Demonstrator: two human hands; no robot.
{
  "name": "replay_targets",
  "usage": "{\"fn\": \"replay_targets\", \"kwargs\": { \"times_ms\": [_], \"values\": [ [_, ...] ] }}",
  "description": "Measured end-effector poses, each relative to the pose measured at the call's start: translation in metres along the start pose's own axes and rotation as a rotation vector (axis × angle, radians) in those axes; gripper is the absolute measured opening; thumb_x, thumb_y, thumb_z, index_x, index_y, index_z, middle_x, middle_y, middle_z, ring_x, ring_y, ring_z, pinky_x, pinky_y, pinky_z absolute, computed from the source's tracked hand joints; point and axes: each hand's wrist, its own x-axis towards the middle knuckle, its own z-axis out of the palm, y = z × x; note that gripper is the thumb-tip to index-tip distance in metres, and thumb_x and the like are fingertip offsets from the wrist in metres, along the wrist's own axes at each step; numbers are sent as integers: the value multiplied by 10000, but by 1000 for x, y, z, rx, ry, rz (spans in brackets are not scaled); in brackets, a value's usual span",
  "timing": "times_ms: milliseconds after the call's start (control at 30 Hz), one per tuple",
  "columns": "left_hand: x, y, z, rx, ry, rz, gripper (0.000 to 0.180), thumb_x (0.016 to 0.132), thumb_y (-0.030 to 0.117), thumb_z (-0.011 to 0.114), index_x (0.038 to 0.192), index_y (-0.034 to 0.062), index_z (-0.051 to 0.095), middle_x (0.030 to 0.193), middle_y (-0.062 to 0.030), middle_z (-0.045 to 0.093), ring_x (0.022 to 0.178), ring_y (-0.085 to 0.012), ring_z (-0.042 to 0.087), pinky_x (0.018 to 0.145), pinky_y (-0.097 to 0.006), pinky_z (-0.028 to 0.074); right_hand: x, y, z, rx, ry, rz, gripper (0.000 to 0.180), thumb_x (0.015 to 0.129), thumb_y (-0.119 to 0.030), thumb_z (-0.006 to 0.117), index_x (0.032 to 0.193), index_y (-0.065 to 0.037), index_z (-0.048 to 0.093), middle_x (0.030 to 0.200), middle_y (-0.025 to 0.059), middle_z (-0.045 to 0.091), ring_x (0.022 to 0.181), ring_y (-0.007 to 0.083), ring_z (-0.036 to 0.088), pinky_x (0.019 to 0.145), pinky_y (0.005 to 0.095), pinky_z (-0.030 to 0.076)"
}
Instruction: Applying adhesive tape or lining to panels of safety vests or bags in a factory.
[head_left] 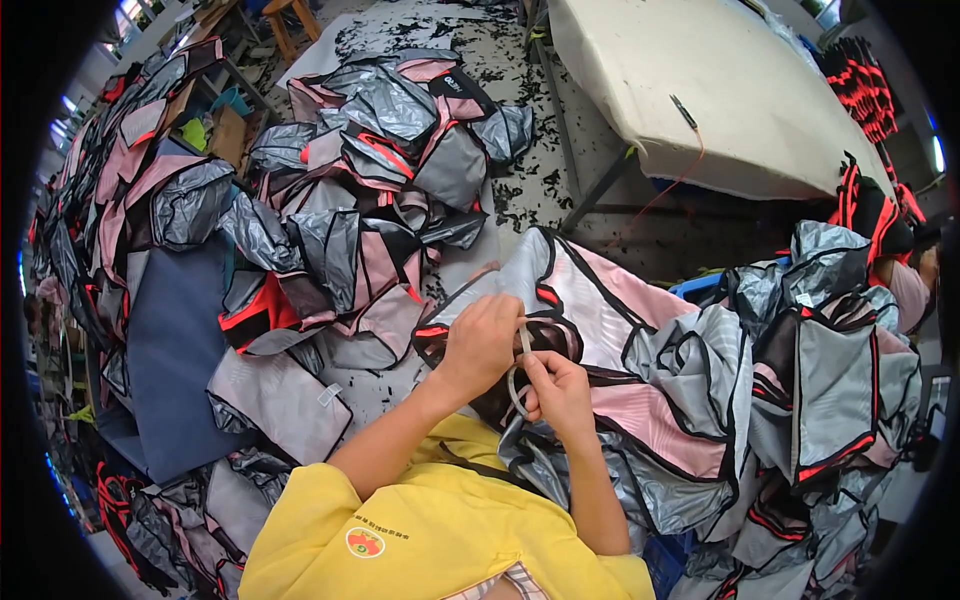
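In front of my chest, my left hand (487,343) is closed, its fingertips gripping the upper part of a narrow pale strip (525,345). Just below and to the right, my right hand (561,396) pinches the same strip, which curves down past the fingers in a loop. Behind both hands lies a sewn fabric piece (600,285) of pink, white and silver cloth with black edging and a red accent. Dark mesh on that piece shows around my fingers. What the left fingers press against is partly hidden.
A large heap of similar sewn pieces (365,170) spreads at the far left. More pieces (835,375) are stacked at the right. Beyond stands a cream-covered table (745,90) with a small tool (684,111) on an orange cord. Black scraps litter the floor.
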Motion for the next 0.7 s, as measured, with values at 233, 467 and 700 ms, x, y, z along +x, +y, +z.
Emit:
{"fn": "replay_targets", "kwargs": {
  "times_ms": [233,467,700],
  "values": [
    [-7,2,4,-80,-14,-118,155,920,49,702,981,33,560,821,-156,626,777,-397,643,673,-477,501,0,5,3,-5,28,-17,253,1083,-261,626,1111,-33,730,571,-5,589,420,68,505,418,223,394],
    [-11,2,7,-238,-25,-285,96,964,109,666,995,45,602,861,-137,646,867,-384,637,727,-497,504,1,7,-1,-55,38,-21,254,1081,-256,627,1082,-27,738,567,-2,589,424,71,514,421,227,398],
    [-14,-7,-6,-282,-122,-155,151,908,28,665,1057,8,648,944,-155,657,901,-360,640,777,-430,503,-1,9,4,-73,14,-37,278,1068,-283,641,1047,-24,739,595,13,646,471,63,579,454,241,464]
  ]
}}
